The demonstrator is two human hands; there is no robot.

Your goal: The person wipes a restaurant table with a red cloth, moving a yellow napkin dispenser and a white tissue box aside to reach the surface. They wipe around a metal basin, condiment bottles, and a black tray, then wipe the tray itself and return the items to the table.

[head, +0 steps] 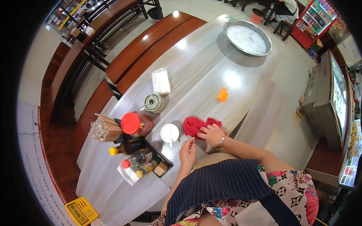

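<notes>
A crumpled red cloth [195, 126] lies on the pale wood-grain table [195, 87] close to my body. My right hand [212, 135], with a bracelet or watch at the wrist, presses down on its right part with curled fingers. Just left of it, my left hand [187, 155] hovers beside the cloth with loosely bent fingers and nothing in it. A white lidded jar [169, 132] with a spoon handle sticking out stands left of the cloth. Farther off lies a small orange plastic piece [222, 95], perhaps a clip or scraper.
A metal basin [246, 38] of foamy water sits at the table's far end. To the left are a glass jar [153, 103], a tissue pack [161, 82], a red-lidded jar [131, 124], wrapped chopsticks [106, 131] and a black caddy [159, 162] with bottles. A brown bench [152, 42] runs alongside.
</notes>
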